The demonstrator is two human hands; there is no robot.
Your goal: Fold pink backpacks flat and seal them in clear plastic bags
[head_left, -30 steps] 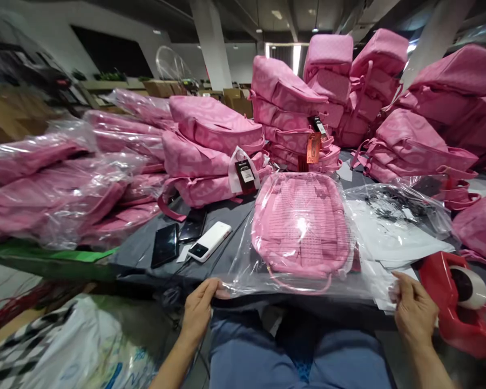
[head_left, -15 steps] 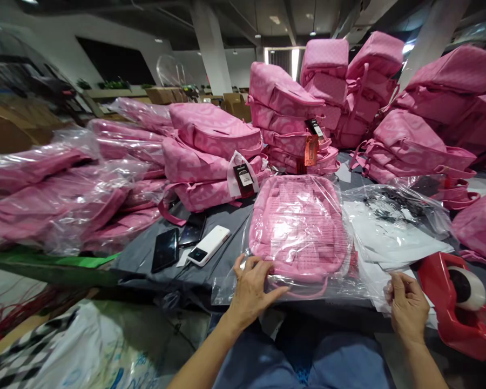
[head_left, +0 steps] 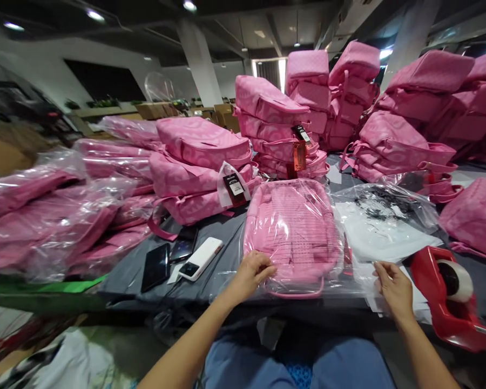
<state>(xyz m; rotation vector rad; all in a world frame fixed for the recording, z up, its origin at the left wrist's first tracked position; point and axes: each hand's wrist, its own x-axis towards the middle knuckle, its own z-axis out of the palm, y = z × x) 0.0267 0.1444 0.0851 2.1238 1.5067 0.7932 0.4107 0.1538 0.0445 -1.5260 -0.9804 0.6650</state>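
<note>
Pink backpack [head_left: 294, 243] in a clear plastic bag [head_left: 284, 229] is laid flat at the centre of the frame, on the dark table cover [head_left: 125, 281], its ridged panel turned up and its loop set toward the lower edge, presumably so that the film can be reached from the seat. The two hands are well apart. The left hand [head_left: 254, 274] is rested, fingers bent, on the lower left corner of the wrapped backpack, seemingly to steady it; whether any film is gripped cannot be told. The right hand [head_left: 395, 289] is raised just beside the lower right, thumb and forefinger close together; whether film is pinched between them cannot be told either. The red tape dispenser [head_left: 429, 283] is placed near that hand, at the lower right, apparently for easy reach. Wrapped bags [head_left: 56, 221] are heaped at the left, apart from the unwrapped stack [head_left: 198, 173] at upper centre-left, perhaps for sorting.
</note>
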